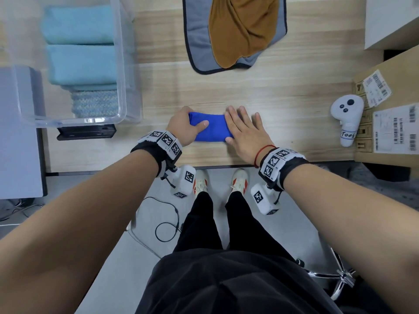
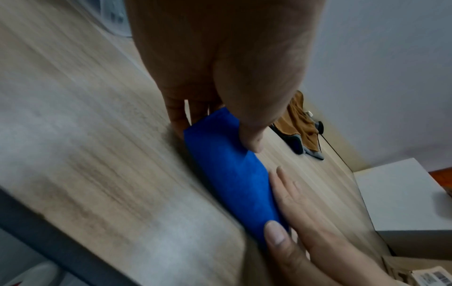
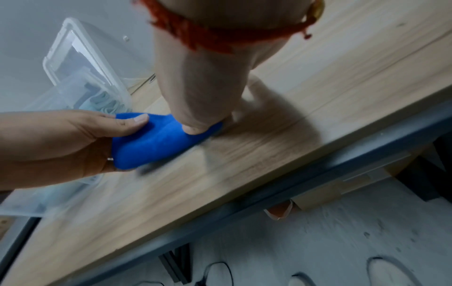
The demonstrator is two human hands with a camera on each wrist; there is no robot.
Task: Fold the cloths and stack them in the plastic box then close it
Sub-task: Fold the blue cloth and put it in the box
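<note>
A folded blue cloth [image 1: 212, 129] lies on the wooden table near its front edge. My left hand [image 1: 186, 125] grips the cloth's left end, thumb on top and fingers curled round it; the blue cloth [image 2: 229, 174] and the same grip show in the left wrist view. My right hand [image 1: 243, 130] lies flat with straight fingers on the cloth's right end, and its thumb presses into the blue cloth [image 3: 156, 139]. The clear plastic box [image 1: 122, 64] stands open at the far left, holding folded light-blue cloths [image 1: 81, 44] and a speckled one [image 1: 95, 104].
A brown cloth [image 1: 242, 28] lies crumpled on a grey cloth [image 1: 197, 41] at the table's back. A white controller [image 1: 347, 116] and a cardboard box [image 1: 390, 118] sit at the right. A black block [image 1: 86, 132] lies in front of the plastic box.
</note>
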